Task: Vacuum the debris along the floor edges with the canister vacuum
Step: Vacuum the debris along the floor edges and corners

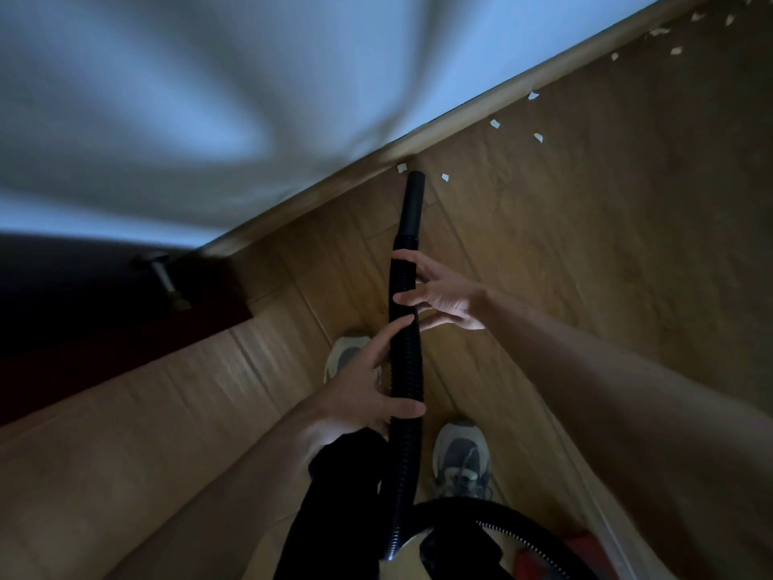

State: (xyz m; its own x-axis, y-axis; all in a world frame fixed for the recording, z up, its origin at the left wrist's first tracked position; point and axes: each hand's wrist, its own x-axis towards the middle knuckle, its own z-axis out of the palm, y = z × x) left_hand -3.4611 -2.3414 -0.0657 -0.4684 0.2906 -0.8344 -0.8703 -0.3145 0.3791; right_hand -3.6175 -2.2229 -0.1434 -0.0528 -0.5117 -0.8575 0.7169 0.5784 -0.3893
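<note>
A black ribbed vacuum hose point(405, 353) runs up the middle of the view and ends in a smooth black nozzle point(413, 203). The nozzle tip sits at the wooden baseboard point(481, 106), beside a white paper scrap point(402, 167). More white scraps point(495, 123) trail along the floor edge toward the upper right. My left hand point(368, 387) grips the hose low down. My right hand point(439, 293) holds it higher, fingers loosely curled around it. A bit of the red canister point(556, 554) shows at the bottom right.
Wood plank floor point(606, 244) spreads to the right. A white wall point(167, 98) rises above the baseboard. A dark red door with a doorstop point(165, 278) stands at the left. My two grey shoes point(458, 454) stand under the hose.
</note>
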